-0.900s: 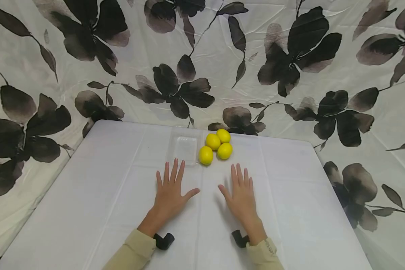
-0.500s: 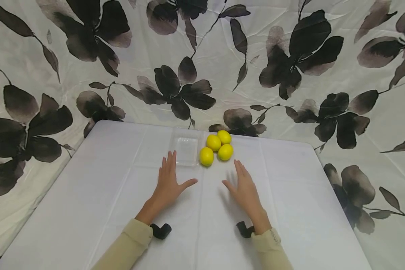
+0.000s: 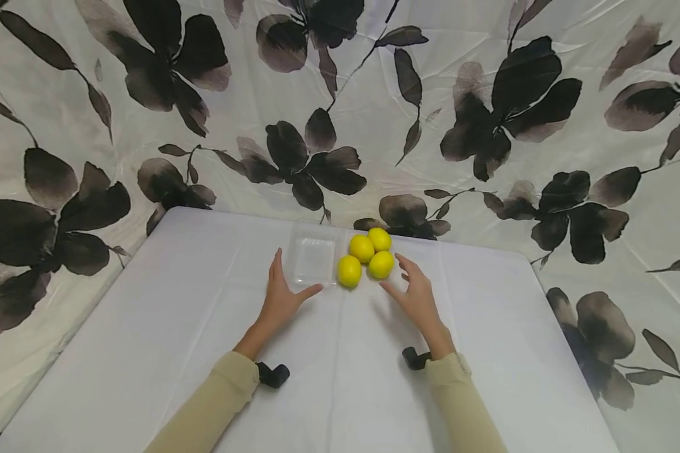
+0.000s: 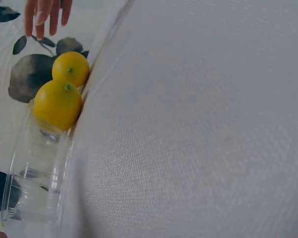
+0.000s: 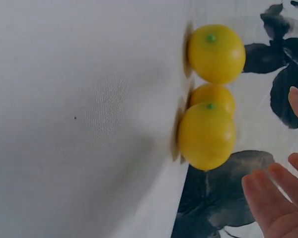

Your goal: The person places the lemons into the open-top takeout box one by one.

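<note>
Several yellow citrus fruits (image 3: 349,272) sit clustered near the table's far edge; the wrist views show small green stem marks on them. Just left of them stands a clear plastic tray (image 3: 315,257), with nothing visible in it. My left hand (image 3: 276,301) is held by the tray's near left corner, thumb spread from straight fingers, holding nothing. My right hand (image 3: 421,301) is beside the front right fruit (image 3: 381,265), thumb and fingers apart and slightly bent. In the right wrist view its fingers (image 5: 268,198) are close to a fruit (image 5: 207,136) with a gap between.
A white cloth covers the table (image 3: 249,390). Behind it hangs a floral curtain (image 3: 215,163) that meets the far edge. Each wrist carries a black camera mount (image 3: 273,375).
Both hands have moved forward from lying spread on the table and have turned with thumbs inward. The right hand has neared the fruits, the left the tray. The head view has shifted slightly.
</note>
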`<state>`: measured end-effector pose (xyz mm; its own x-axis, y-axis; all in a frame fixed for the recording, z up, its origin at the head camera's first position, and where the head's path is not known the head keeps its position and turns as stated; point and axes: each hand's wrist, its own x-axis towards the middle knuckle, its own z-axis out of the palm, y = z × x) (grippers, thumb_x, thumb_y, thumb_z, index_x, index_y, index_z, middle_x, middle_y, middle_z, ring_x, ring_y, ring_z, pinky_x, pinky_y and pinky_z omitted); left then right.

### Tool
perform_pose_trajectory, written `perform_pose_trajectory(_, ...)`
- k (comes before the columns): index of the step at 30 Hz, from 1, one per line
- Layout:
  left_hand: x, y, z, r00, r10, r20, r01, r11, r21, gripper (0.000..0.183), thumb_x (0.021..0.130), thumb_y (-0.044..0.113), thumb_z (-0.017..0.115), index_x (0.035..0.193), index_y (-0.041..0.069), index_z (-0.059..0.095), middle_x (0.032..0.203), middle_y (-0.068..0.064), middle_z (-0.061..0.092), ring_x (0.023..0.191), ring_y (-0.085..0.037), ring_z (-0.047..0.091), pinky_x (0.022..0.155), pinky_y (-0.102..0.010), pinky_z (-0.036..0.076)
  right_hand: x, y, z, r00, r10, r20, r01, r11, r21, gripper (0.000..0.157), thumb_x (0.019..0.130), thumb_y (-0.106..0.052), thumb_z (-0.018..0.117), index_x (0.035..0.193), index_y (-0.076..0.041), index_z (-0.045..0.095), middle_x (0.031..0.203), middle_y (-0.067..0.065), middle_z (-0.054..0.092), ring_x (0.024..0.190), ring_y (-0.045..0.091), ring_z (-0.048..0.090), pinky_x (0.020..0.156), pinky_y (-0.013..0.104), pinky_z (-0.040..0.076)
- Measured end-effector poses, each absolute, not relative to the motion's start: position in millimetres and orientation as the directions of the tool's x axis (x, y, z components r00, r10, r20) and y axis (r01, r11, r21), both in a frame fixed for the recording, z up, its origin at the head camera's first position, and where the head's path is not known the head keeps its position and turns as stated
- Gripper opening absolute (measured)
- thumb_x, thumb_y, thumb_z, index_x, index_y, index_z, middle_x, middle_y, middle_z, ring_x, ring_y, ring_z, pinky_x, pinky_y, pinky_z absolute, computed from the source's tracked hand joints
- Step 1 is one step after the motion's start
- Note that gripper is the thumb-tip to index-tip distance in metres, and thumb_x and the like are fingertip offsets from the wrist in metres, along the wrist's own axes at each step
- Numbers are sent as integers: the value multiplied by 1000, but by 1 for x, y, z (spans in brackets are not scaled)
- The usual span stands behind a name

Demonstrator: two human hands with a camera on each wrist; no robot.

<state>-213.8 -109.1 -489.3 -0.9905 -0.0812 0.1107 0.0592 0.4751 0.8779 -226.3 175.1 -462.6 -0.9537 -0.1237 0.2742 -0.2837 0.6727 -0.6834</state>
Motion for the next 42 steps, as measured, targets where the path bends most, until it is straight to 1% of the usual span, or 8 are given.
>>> perform_pose_trajectory(5,-222,-109,-493,-991,-78,106,60,447,892,119,67,46,81,151,22,-1,155,-10,7,139,-31,17,111,-50,23,-244,175,-473,-957,-116,265,-274,658,-702,67,82,-32,72,138,-9,43,139,9,46,121,27,49,96,38,46)
perform_pose_trajectory(9,-228,-108,-492,-993,-75,92,53,419,906,118,68,40,82,151,22,-1,154,-12,9,135,-36,24,108,-53,27,-256,174,-482,-976,-63,208,-203,616,-761,67,80,-31,74,136,-10,45,138,8,47,124,26,46,99,39,43)
perform_pose_trajectory(14,-232,-111,-496,-995,-85,51,13,396,918,118,69,38,82,151,22,-1,156,-10,7,138,-36,21,109,-50,28,-264,174,-489,-993,-8,117,-106,482,-870,68,76,-27,78,135,-11,48,139,7,46,126,29,44,102,40,41)
perform_pose_trajectory(17,-230,-111,-499,-996,-85,36,3,364,931,119,68,35,83,151,20,-1,156,-9,6,139,-36,21,109,-46,28,-265,175,-490,-997,-12,78,-75,438,-896,69,76,-27,78,136,-12,47,141,7,44,125,29,45,101,38,42)
perform_pose_trajectory(23,-227,-111,-506,-997,-65,40,17,322,947,114,72,27,82,151,15,0,156,-10,8,138,-35,23,109,-41,30,-267,177,-493,-1000,3,-4,5,462,-887,68,76,-30,77,135,-15,47,142,8,43,124,29,48,97,38,45)
perform_pose_trajectory(28,-224,-114,-509,-997,-58,57,37,298,954,99,80,21,75,151,9,7,155,-11,15,137,-34,26,108,-39,32,-268,176,-499,-999,-4,-50,41,497,-866,67,77,-33,76,135,-18,48,142,9,43,123,30,49,99,41,43)
perform_pose_trajectory(32,-226,-120,-511,-998,-35,56,44,270,962,92,82,18,72,150,7,11,154,-13,20,136,-35,29,107,-39,33,-270,173,-502,-999,-7,-46,37,494,-869,66,77,-32,77,135,-18,49,140,8,45,120,30,52,98,41,44)
perform_pose_trajectory(42,-234,-128,-508,-998,27,64,69,231,970,89,83,15,71,150,5,13,153,-12,23,135,-33,30,107,-40,32,-274,176,-496,-999,21,-40,45,466,-884,63,75,-30,78,132,-19,53,138,6,47,116,29,55,95,40,47)
